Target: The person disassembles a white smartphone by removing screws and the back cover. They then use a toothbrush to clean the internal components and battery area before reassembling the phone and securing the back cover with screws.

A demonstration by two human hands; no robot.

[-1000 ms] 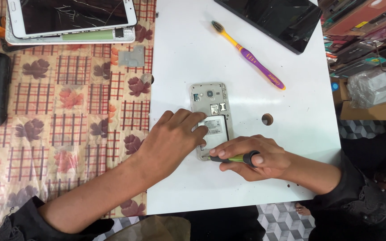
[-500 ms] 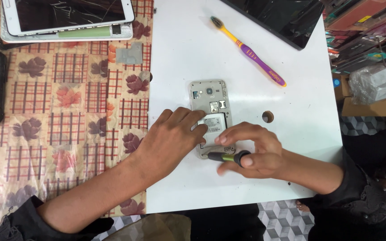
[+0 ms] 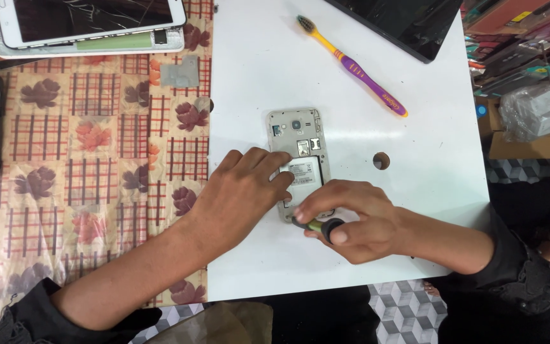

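While the left hand [image 3: 243,191] lay flat with its fingertips pressed on the opened smartphone [image 3: 300,159], pinning it to the white work board [image 3: 415,191], the right hand [image 3: 351,220] was closed around a small screwdriver [image 3: 319,226] with a yellow-green shaft and black cap, its tip at the phone's lower edge just under the left fingertips. The phone lay back side up with its cover off, directly between the two hands, a pale metallic frame with a camera lens and card slots at the far end and a grey battery in the middle. A slip looked possible: the board seemed smooth and hard, so if the left hand's pressure eased, the phone could skate away from the tool, and a tip that jumped its seat could gouge the battery or strip a tiny screw. Any loose screw could also roll toward the round hole [image 3: 381,160] in the board, just beyond the right hand. Farther beyond it lay a toothbrush [image 3: 351,67], slim, yellow and purple plastic, and a glossy black panel [image 3: 408,25]. Beyond the left hand, on a checked, leaf-printed tablecloth [image 3: 84,159], sat a white tablet with cracked glass [image 3: 90,19].
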